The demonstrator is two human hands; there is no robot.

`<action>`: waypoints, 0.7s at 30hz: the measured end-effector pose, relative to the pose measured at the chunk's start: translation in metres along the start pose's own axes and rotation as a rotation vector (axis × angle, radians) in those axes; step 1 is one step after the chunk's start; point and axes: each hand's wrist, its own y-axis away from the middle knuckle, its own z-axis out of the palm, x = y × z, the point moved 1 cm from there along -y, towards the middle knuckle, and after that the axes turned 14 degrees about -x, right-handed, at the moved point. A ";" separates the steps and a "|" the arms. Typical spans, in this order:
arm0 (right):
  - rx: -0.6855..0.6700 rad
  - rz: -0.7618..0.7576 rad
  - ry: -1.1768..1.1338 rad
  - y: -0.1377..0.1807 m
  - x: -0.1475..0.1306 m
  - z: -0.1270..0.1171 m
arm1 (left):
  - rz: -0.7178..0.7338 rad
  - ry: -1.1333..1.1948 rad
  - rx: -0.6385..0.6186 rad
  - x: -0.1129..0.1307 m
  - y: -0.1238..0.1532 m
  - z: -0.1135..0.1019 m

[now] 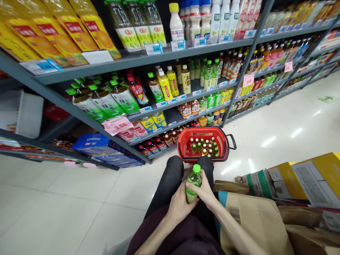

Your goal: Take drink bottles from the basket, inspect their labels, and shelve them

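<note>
A green drink bottle [191, 193] with a bright green cap stands nearly upright over my lap, held between both hands. My left hand [178, 202] wraps its left side and lower part. On the other side, my right hand [205, 189] has its thumb across the front of the bottle. The palms and some fingers are hidden behind it. Beyond my knees sits a red shopping basket [182, 147] with a black handle, holding several small bottles [204, 146] with white, green and yellow caps.
Grey shelves [212, 50] of bottled drinks run along the front, close behind the basket. Cardboard boxes [255, 216] crowd my right side. Blue cartons [92, 145] are stacked at the left under the shelving. Pale shiny floor tiles [61, 205] lie around me.
</note>
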 end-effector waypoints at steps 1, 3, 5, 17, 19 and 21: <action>0.007 -0.003 0.016 0.000 0.001 0.000 | -0.004 0.000 0.005 0.000 -0.001 -0.001; 0.022 -0.010 0.049 -0.001 0.004 -0.001 | -0.003 0.009 0.017 0.002 -0.003 -0.003; 0.022 -0.013 0.079 -0.002 0.008 -0.002 | 0.000 0.041 0.029 0.004 -0.005 -0.007; -0.232 0.085 0.217 0.003 0.011 0.006 | -0.180 0.501 0.089 -0.018 -0.007 -0.028; -0.250 0.073 0.270 0.004 0.009 0.006 | -0.164 0.485 0.099 -0.024 -0.012 -0.034; -0.266 0.061 0.331 0.006 0.008 0.006 | -0.142 0.436 0.123 -0.027 -0.022 -0.041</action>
